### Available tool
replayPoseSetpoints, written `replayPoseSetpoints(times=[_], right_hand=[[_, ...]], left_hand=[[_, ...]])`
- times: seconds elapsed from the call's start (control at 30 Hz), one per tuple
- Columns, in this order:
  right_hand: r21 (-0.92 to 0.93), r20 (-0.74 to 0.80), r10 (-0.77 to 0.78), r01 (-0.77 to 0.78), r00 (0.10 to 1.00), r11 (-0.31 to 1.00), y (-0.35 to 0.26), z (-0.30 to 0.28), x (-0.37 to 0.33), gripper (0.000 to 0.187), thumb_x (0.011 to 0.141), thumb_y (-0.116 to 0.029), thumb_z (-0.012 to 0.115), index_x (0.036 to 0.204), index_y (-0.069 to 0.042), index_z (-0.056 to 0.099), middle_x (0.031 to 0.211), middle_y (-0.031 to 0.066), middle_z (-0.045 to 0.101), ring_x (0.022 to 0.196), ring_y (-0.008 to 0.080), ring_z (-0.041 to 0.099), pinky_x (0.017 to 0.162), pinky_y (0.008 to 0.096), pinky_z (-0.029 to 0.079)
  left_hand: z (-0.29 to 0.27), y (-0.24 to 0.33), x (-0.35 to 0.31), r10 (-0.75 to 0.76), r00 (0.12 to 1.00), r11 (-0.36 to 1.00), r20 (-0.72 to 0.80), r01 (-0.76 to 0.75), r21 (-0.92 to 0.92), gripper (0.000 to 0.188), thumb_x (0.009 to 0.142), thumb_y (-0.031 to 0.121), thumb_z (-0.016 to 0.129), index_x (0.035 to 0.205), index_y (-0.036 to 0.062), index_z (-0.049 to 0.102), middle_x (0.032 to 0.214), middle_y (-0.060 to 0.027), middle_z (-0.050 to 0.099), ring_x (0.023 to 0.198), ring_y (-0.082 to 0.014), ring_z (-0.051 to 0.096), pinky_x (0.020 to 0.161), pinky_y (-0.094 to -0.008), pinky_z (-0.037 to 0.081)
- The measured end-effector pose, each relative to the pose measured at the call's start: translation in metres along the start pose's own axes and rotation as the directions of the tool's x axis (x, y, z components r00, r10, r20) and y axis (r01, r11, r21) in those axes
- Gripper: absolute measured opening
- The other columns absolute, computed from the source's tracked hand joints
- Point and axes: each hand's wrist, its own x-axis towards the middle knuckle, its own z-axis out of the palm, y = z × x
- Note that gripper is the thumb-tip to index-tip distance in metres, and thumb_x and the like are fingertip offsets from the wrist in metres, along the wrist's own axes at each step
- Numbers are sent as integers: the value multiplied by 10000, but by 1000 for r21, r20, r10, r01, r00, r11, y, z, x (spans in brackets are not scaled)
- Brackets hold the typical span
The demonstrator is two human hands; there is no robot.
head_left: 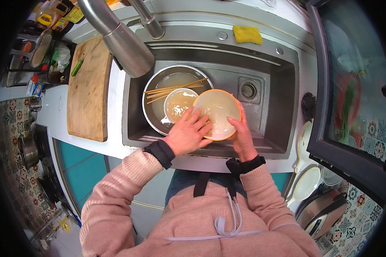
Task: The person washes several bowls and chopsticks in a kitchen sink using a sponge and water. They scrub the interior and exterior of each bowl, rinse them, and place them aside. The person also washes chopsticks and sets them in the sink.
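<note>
My right hand grips a pale bowl with an orange rim from its right side, thumb over the rim and fingers behind. The bowl is held over the sink, and its inside looks wet. My left hand reaches across the bowl's lower left rim with its fingers spread. A small brownish patch shows by the left fingertips; what it is I cannot tell. Just behind the left hand, a smaller white bowl with cloudy liquid sits in a large steel basin. Several wooden chopsticks lie across that basin, which also holds cloudy water.
The steel sink has a drain at its right. A faucet hangs over its back left. A yellow sponge lies on the back ledge. Left stands a cutting board with a green chili; an open window frame juts in right.
</note>
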Motion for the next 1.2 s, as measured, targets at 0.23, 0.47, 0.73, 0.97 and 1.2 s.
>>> replayPoseSetpoints(times=[0.23,0.47,0.73,0.97,1.2], right_hand=[[-129,14,18,-16,1000,992,4,-3,1,686,865,-77,590,1489,-117,308,1436,95,428,1285,212,447,1056,347,385],[-43,42,34,-32,999,999,10,2,-4,655,903,-133,603,1490,-111,313,1435,85,433,1290,195,437,1065,335,366],[-71,16,5,-3,1000,997,11,10,-7,678,916,-179,635,1497,-109,294,1433,91,431,1293,185,427,1063,333,366],[-177,33,-27,32,999,984,12,10,-4,696,905,-190,656,1493,-95,296,1407,112,455,1267,199,457,1058,334,374],[-92,-3,28,-28,1000,995,19,13,2,678,934,-292,632,1496,-125,294,1417,94,441,1263,209,462,1029,340,409]], left_hand=[[18,28,22,-172,934,817,312,312,-484,142,801,48,567,895,48,673,931,-112,650,956,-338,600,866,-406,466],[42,15,43,-1,992,797,123,75,-599,219,762,9,603,979,14,632,1071,-129,608,1031,-325,579,865,-374,496],[34,-20,57,48,997,999,63,-47,-23,209,767,117,591,946,35,660,1064,-80,574,1046,-259,564,826,-347,529],[47,6,29,-177,918,935,355,269,-229,270,772,74,618,1024,-23,606,1030,-184,582,900,-350,629,800,-419,525],[42,-5,58,-33,997,849,73,67,-524,242,829,81,552,1052,-3,592,1040,-168,574,1020,-351,582,868,-427,491]])
